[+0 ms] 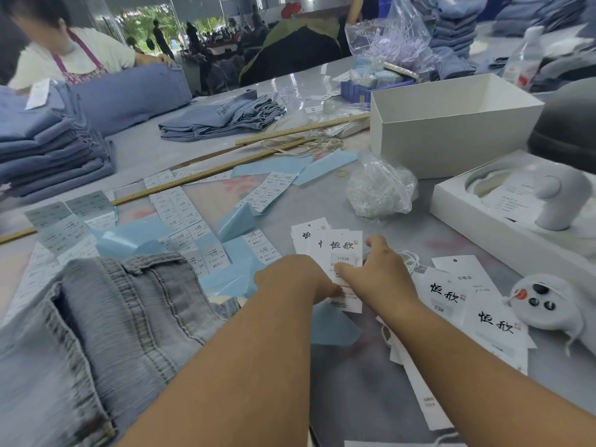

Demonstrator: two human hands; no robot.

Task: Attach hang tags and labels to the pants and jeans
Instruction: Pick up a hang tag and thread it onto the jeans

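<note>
Both hands meet over a small pile of white hang tags (335, 250) in the middle of the table (322, 201). The top tag's long side runs away from the person. The left hand (290, 279) and right hand (380, 272) pinch it. Their fingertips hide its lower half. Folded jeans (106, 317) lie just left, cut off by the edge.

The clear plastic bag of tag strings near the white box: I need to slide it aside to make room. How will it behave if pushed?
The clear plastic bag looks crumpled and loosely filled, so it would probably deform rather than slide cleanly. It seems light for its bulk. Its film looks glossy, so it may slip on the table.
</note>
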